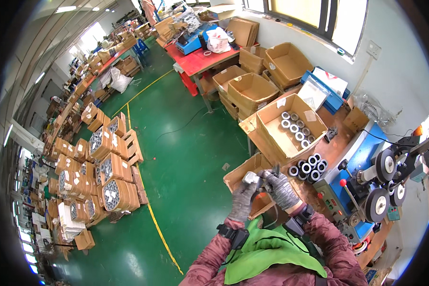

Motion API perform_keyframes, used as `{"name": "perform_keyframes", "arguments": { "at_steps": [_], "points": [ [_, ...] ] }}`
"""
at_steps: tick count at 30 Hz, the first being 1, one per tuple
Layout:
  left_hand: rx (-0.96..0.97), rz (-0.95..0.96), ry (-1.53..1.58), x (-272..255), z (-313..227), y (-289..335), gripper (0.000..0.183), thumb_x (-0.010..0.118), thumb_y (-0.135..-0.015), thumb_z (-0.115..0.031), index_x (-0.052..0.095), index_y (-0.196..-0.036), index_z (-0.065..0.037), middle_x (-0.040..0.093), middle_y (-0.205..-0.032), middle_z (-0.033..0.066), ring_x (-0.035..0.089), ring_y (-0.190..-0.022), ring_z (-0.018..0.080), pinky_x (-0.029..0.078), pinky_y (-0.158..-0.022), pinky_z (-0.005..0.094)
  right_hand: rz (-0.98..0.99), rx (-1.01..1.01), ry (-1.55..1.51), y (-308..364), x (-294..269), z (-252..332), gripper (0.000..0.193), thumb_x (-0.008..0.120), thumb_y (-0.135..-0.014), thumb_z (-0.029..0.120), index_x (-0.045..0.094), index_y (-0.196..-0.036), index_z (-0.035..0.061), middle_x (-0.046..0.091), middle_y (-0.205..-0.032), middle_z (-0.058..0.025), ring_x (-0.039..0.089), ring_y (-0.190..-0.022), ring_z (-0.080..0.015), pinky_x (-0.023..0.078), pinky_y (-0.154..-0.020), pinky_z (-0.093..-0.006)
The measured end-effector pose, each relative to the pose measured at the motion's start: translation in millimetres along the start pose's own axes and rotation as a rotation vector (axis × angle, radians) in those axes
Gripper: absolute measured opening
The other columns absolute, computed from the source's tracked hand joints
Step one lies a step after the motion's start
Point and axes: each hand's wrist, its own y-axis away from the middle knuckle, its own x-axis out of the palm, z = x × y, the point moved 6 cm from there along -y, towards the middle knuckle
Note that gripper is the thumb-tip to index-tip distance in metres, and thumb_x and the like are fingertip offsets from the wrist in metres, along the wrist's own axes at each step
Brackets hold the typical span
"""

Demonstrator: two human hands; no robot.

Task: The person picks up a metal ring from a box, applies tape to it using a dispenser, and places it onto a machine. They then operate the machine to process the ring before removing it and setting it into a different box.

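Both my hands wear grey knit gloves and are close together above an open carton (233, 179). Closed fingers of my left hand (243, 200) hold a small silver-white part (250, 178), whose exact kind is too small to make out. Right beside it, my right hand (282, 191) is closed, with a thin dark thing (277, 168) sticking up at its fingertips. Just past my right hand, several black-and-silver rings (306, 168) lie grouped on the bench. A larger cardboard box (270, 148) behind them holds similar rings (293, 128) in rows.
At right stands a blue machine (330, 194) with black wheels (377, 206) and a red-knobbed lever (343, 183). Empty cartons (252, 90) are stacked beyond the box, near a red table (195, 66). Packed cartons (117, 168) stand on pallets at left, by a yellow floor line (158, 229).
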Motion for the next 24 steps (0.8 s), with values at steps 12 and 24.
{"name": "perform_keyframes", "arguments": {
  "at_steps": [12,24],
  "points": [
    [0.071,-0.672,0.153,-200.8,13.8,-98.2,0.039,0.069,-0.076,-0.023,0.055,-0.102,0.002,0.053,-0.09,0.0071,0.056,-0.074,0.0202,0.056,-0.069,0.037,-0.395,-0.064,0.104,-22.3,-141.1,-2.3,0.028,0.061,-0.084,0.032,0.06,-0.102,0.0108,0.061,-0.092,0.0013,0.053,-0.068,-0.0091,0.048,-0.05,-0.028],
    [0.029,-0.656,-0.686,-205.2,23.8,-115.3,0.042,0.075,-0.066,-0.024,0.062,-0.093,0.005,0.062,-0.091,0.0119,0.058,-0.079,0.0214,0.047,-0.072,0.0313,-0.491,0.245,0.028,28.6,-203.6,-59.3,0.047,0.039,-0.09,0.052,0.053,-0.105,0.0099,0.061,-0.069,-0.0021,0.036,-0.034,-0.0082,0.034,-0.032,-0.0239]
  ]
}}
